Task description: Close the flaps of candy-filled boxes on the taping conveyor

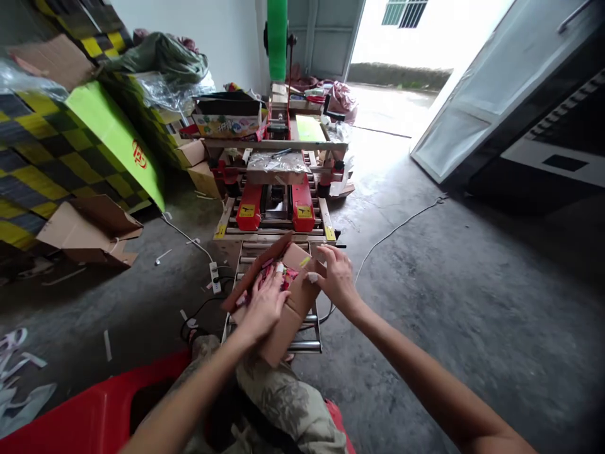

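Note:
On the rollers in front of me lies a tilted brown cardboard box (297, 287) with its flaps up. Small pink and red packets (289, 276) fill part of it. My left hand (268, 302) reaches over the near edge, its fingers stretched out flat on the packets, with a white wrap on one finger. At the box's right side is my right hand (338, 275), thumb and fingers apart. Its white-wrapped thumb touches the raised right flap (305, 290); no firm grip on it shows.
Beyond the box, a carton-sealing machine (276, 208) with red side housings and a green tape roll (277, 38) stands over the roller conveyor (302, 347). Cartons (42, 145) are stacked at left. An open carton (89, 230), a power strip (215, 277) and cables lie on the floor.

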The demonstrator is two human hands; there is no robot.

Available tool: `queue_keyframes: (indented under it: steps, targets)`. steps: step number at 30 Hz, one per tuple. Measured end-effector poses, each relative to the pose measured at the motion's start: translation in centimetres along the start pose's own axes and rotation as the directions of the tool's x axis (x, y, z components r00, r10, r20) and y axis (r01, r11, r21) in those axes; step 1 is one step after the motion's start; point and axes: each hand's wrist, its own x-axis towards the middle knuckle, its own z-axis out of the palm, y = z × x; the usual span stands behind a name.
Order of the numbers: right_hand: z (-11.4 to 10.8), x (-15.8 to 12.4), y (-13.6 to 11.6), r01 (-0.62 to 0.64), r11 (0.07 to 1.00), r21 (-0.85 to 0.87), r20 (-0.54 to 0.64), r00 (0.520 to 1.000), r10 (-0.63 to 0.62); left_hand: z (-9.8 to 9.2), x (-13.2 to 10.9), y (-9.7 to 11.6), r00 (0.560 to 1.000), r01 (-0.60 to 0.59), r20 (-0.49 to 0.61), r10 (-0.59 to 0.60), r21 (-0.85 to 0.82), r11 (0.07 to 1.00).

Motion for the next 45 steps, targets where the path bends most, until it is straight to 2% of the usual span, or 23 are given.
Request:
queue_keyframes:
  steps: [1, 3, 5, 7, 9, 10, 12, 13, 15, 17, 18, 20, 22, 24, 26, 30, 32, 34, 36, 38, 42, 45]
  targets:
    - [0.5, -0.9, -0.3, -0.002, 1.000, -0.013, -0.040, 0.999, 0.002, 1.4, -0.4, 1.0, 0.990, 0.060, -0.129, -0.059, 0.006, 0.998]
    - [1.8, -2.4, -1.1, 0.006, 1.000, 0.002, 0.014, 1.000, -0.006, 3.6, -0.9, 2.7, 0.941, 0.151, -0.302, -0.151, -0.022, 0.988]
    - [2.9, -3.1, -2.1, 0.023, 1.000, -0.011, 0.147, 0.989, -0.021, 4.8, -1.0, 3.9, 0.915, 0.204, -0.344, -0.213, -0.063, 0.977]
    - [3.4, -3.1, -3.2, 0.029, 0.996, -0.081, 0.238, 0.971, -0.009, 4.8, -1.3, 4.8, 0.915, 0.234, -0.319, -0.248, -0.082, 0.969]
    - [3.4, -2.7, -4.0, 0.033, 0.984, -0.173, 0.291, 0.957, 0.019, 3.6, -2.4, 5.6, 0.943, 0.223, -0.245, -0.227, -0.043, 0.974]
    - [3.3, -2.5, -4.3, 0.038, 0.976, -0.214, 0.320, 0.947, 0.033, 2.6, -3.2, 6.1, 0.965, 0.182, -0.193, -0.179, -0.004, 0.983]
    - [3.2, -2.2, -4.6, 0.048, 0.960, -0.276, 0.362, 0.931, 0.058, -0.4, -4.9, 6.6, 0.994, 0.037, -0.107, -0.031, 0.051, 0.998]
    - [3.2, -2.2, -4.8, 0.051, 0.954, -0.294, 0.366, 0.928, 0.063, -2.1, -5.5, 6.4, 0.993, -0.041, -0.111, 0.046, 0.051, 0.998]
    - [3.4, -2.2, -4.9, 0.057, 0.950, -0.308, 0.347, 0.936, 0.057, -5.3, -5.5, 5.0, 0.960, -0.123, -0.253, 0.123, 0.016, 0.992]
    - [3.7, -2.3, -5.1, 0.055, 0.950, -0.308, 0.318, 0.947, 0.048, -6.9, -3.7, 2.3, 0.902, -0.083, -0.427, 0.055, -0.046, 0.996]
    - [3.8, -2.3, -5.1, 0.055, 0.950, -0.306, 0.313, 0.949, 0.046, -6.9, -2.4, 0.7, 0.893, -0.033, -0.450, -0.012, -0.090, 0.995]
    - [4.0, -2.4, -5.1, 0.042, 0.953, -0.301, 0.310, 0.949, 0.055, -5.4, 0.5, -1.8, 0.951, 0.043, -0.292, -0.100, -0.194, 0.980]
    - [3.9, -2.5, -5.0, 0.030, 0.960, -0.279, 0.302, 0.951, 0.058, -2.8, 2.5, -2.8, 0.988, 0.058, -0.122, -0.089, -0.241, 0.969]
    - [3.7, -2.5, -4.7, 0.020, 0.974, -0.224, 0.286, 0.957, 0.046, -0.3, 3.2, -2.4, 0.996, 0.040, -0.067, -0.056, -0.222, 0.974]
    - [3.5, -2.6, -4.1, -0.007, 0.993, -0.117, 0.258, 0.965, 0.038, 1.0, 2.7, -1.2, 0.997, 0.031, -0.067, -0.040, -0.135, 0.990]
    - [3.6, -2.6, -3.0, -0.092, 0.983, 0.160, 0.191, 0.980, 0.060, 1.1, 1.7, 0.7, 0.997, 0.052, -0.067, -0.044, 0.117, 0.992]
    - [3.8, -2.5, -3.1, -0.084, 0.984, 0.156, 0.180, 0.982, 0.055, 0.9, 1.8, 0.7, 0.995, 0.069, -0.078, -0.056, 0.176, 0.982]
    - [4.0, -2.2, -3.6, -0.056, 0.998, 0.025, 0.203, 0.978, 0.050, 0.8, 2.3, 0.2, 0.997, 0.061, -0.066, -0.051, 0.160, 0.985]
    - [4.1, -1.7, -4.1, -0.020, 0.992, -0.122, 0.251, 0.967, 0.050, 0.7, 2.9, -0.6, 0.999, 0.043, -0.029, -0.041, 0.075, 0.996]
    - [4.1, -0.8, -4.1, 0.022, 0.980, -0.197, 0.302, 0.953, 0.039, 0.6, 3.4, -1.1, 0.999, 0.047, -0.002, -0.047, -0.015, 0.999]
    - [3.3, 0.8, -3.0, 0.053, 0.985, -0.163, 0.399, 0.917, 0.016, 0.7, 3.5, -0.6, 0.992, 0.120, -0.039, -0.122, -0.047, 0.992]
    - [2.2, -0.6, -2.9, 0.044, 0.996, -0.084, 0.460, 0.888, -0.001, 0.6, 2.9, 0.4, 0.983, 0.169, -0.058, -0.172, -0.052, 0.984]
